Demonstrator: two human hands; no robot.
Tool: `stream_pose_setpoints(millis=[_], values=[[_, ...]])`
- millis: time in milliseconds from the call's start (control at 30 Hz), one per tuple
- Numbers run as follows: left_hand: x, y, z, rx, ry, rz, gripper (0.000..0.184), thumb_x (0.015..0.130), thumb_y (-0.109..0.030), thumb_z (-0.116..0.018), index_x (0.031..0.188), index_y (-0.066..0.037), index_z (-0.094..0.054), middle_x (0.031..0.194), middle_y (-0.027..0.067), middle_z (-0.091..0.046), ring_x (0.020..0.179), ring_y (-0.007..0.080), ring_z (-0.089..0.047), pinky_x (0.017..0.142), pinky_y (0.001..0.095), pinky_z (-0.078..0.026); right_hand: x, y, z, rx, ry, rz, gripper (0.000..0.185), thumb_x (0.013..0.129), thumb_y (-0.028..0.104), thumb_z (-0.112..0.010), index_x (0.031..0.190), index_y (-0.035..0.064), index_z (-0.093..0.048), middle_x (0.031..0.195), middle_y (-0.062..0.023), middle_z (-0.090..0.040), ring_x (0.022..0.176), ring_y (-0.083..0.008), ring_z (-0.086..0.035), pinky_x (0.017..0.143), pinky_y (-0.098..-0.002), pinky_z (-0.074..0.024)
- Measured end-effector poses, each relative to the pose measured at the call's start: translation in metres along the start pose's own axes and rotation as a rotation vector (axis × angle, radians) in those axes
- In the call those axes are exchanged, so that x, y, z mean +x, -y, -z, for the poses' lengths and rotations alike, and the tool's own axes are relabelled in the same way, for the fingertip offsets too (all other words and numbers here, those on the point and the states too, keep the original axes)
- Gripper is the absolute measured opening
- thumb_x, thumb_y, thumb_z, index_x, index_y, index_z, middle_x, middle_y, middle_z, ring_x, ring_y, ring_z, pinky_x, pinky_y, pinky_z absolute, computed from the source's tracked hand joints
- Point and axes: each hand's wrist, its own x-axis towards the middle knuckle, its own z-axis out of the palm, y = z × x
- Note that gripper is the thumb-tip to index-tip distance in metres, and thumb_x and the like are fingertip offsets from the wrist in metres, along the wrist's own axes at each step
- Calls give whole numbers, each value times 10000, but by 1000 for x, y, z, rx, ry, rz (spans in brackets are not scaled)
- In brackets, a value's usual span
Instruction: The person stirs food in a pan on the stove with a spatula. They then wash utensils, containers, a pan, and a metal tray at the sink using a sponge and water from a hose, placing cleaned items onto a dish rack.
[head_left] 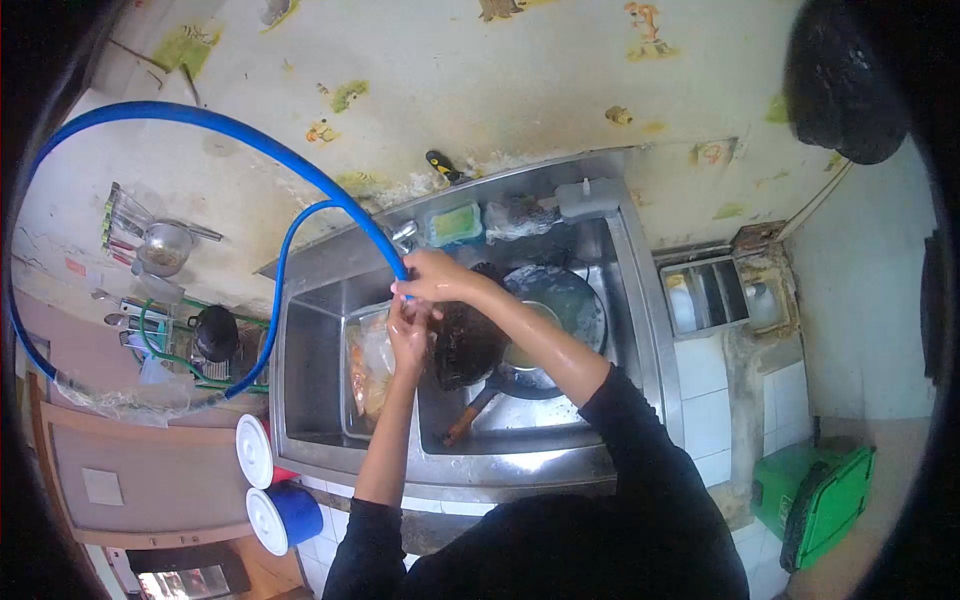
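Note:
My right hand is closed around the lower end of a thick blue hose. Just below it, my left hand has its fingers up near the hose's end, loosely bent and apart. Both hands are over the divider of a steel double sink. Beneath my right forearm, the right basin holds a blackened pan and a wide dark wok with cloudy water. A wooden handle lies in front of them. Left of my left hand, a tray holds clear plastic and orange-toned food.
A metal tap and a green sponge in a tub sit along the sink's back ledge. The hose loops far left, past a utensil rack. Lidded buckets stand at left; a green bin stands at right.

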Motion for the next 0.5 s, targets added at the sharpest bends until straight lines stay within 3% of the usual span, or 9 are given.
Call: stream_pose_setpoints(millis=[67,133,233,300,400,467,500], values=[[4,10,3,68,-5,29,257,795,-85,-528,1029,-26,-441,713,49,-560,596,123,-546,511,223,-424,-8,18,9,181,129,-55,301,696,277,-663,758,-12,-610,643,-93,-624,574,-156,-603,528,-278,-473],[6,15,2,135,-7,59,279,781,-97,-541,1029,-33,-430,696,38,-545,579,118,-534,503,220,-419,-9,13,4,159,160,-23,269,662,250,-667,748,1,-614,643,-89,-619,553,-156,-592,501,-283,-477],[5,18,-3,-83,21,-40,316,752,-94,-560,1021,-45,-402,669,29,-525,534,116,-516,463,224,-406,-6,5,-6,87,89,38,231,633,206,-655,762,19,-615,651,-82,-611,527,-159,-576,456,-297,-474],[6,22,-4,-19,-82,125,330,736,-63,-538,1025,-53,-379,634,28,-527,504,121,-512,425,244,-399,-9,12,-1,234,257,-173,248,609,235,-667,730,21,-632,675,-139,-624,601,-205,-612,562,-309,-481],[1,29,-4,-122,-146,117,319,737,-28,-521,1036,-61,-412,611,24,-506,479,104,-501,389,229,-388,-4,-2,-17,183,277,-83,239,623,214,-672,759,23,-623,697,-123,-623,576,-195,-595,533,-313,-477],[-6,19,-4,-25,-162,359,325,738,-42,-526,1043,-64,-416,618,33,-509,483,116,-510,392,250,-411,-1,-5,-24,198,334,-85,261,643,210,-679,815,29,-600,715,-97,-613,593,-173,-580,543,-308,-473],[-6,37,-2,22,-167,281,260,740,-51,-533,988,-49,-456,613,42,-522,485,126,-523,397,263,-424,-3,3,-21,171,356,-78,276,658,225,-688,828,30,-591,742,-80,-608,646,-155,-570,585,-299,-468]])
